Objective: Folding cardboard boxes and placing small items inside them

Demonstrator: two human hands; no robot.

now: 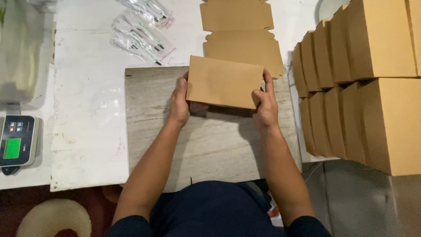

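Both hands gripped the brown cardboard box (224, 82) between them — left hand (179, 103) on its left edge, right hand (265, 105) on its right — just above the grey board (210, 145) on the desk (87, 109). Beyond lay flat cardboard blanks (241, 37).

Dark navy short sleeves, navy shirt front, bare forearms, bare hands (179, 103), no rings or watch

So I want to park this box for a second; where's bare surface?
Free: the grey board below the box, and the white table between board and scale. Crowded: right side, stacked boxes; top, flat cardboard and plastic sleeves.
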